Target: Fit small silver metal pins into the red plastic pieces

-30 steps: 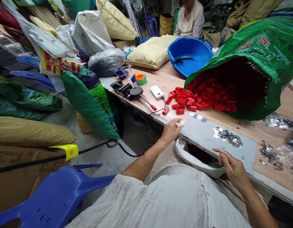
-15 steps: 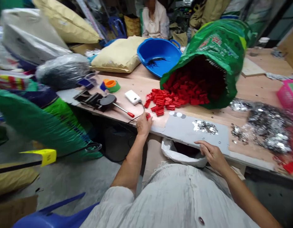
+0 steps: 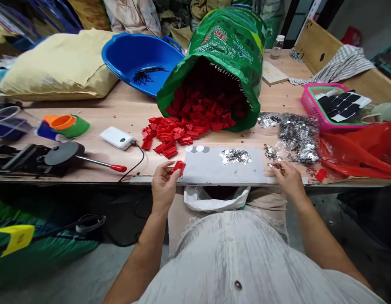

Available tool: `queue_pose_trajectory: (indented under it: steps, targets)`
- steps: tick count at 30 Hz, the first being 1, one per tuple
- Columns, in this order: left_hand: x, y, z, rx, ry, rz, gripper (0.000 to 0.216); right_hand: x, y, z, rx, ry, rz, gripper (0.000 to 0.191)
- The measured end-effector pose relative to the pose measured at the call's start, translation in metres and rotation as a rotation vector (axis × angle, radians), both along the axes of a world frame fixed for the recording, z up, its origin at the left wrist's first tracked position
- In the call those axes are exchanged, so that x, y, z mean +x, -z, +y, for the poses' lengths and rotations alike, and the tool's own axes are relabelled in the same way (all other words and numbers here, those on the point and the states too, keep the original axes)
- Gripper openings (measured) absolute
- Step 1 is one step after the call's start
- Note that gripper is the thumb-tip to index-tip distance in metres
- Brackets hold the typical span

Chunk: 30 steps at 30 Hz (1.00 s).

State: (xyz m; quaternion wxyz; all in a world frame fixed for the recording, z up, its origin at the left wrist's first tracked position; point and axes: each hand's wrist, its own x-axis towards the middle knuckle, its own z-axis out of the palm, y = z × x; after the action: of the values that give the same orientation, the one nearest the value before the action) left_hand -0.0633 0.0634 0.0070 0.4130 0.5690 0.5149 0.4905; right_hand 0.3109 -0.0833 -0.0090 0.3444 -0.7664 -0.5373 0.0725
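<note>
My left hand, at the table's front edge, pinches a red plastic piece between thumb and fingers. Similar red pieces spill in a heap from the mouth of a green woven bag. On the right, my right hand is closed at the fingertips on a small shiny metal piece, whose shape is too small to make out. Just beyond those fingers lie loose metal bits. Between my hands a grey board carries a pile of small silvery metal parts.
To the left are a hand press with a red-tipped lever and a white power bank with a cable. A blue basin stands behind. At right are a clear bag of metal parts, a pink basket and a red plastic bag.
The view has swung right. My left hand has lifted the red piece into clearer sight, and my right hand has moved from the board's front edge out to the metal bits, its fingers now pinched.
</note>
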Motion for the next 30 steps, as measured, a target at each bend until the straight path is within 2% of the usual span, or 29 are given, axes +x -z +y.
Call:
queue_pose_trajectory:
  steps: [4, 10, 13, 16, 21, 24, 26, 28, 30]
  targets:
    - [0.029, -0.008, -0.018, -0.169, 0.127, -0.225, 0.033, 0.027, 0.006, -0.006, -0.064, 0.053, -0.203, 0.024]
    - [0.058, -0.021, -0.038, -0.368, 0.266, -0.444, 0.023, 0.018, 0.012, 0.010, -0.132, 0.021, -0.339, 0.026]
    - [0.065, -0.025, -0.046, -0.408, 0.333, -0.457, 0.024, 0.016, 0.011, 0.017, -0.170, -0.017, -0.363, 0.024]
    - [0.067, -0.025, -0.052, -0.269, 0.381, -0.363, 0.025, 0.018, 0.009, 0.019, -0.189, -0.040, -0.388, 0.022]
    - [0.067, -0.020, -0.058, 0.148, 0.379, -0.096, 0.031, 0.018, 0.003, 0.018, -0.164, 0.036, -0.309, 0.019]
    - [0.068, -0.019, -0.060, 0.351, 0.378, 0.026, 0.035, 0.010, -0.004, 0.020, -0.127, 0.039, -0.083, 0.020]
    - [0.069, -0.019, -0.061, 0.429, 0.380, 0.062, 0.038, 0.001, -0.009, 0.021, -0.077, -0.036, 0.148, 0.023]
    - [0.069, -0.019, -0.063, 0.437, 0.380, 0.054, 0.041, -0.010, -0.015, 0.022, -0.054, -0.134, 0.386, 0.027]
    - [0.070, -0.020, -0.065, 0.366, 0.389, -0.005, 0.043, -0.025, -0.020, 0.024, -0.062, -0.209, 0.560, 0.030]
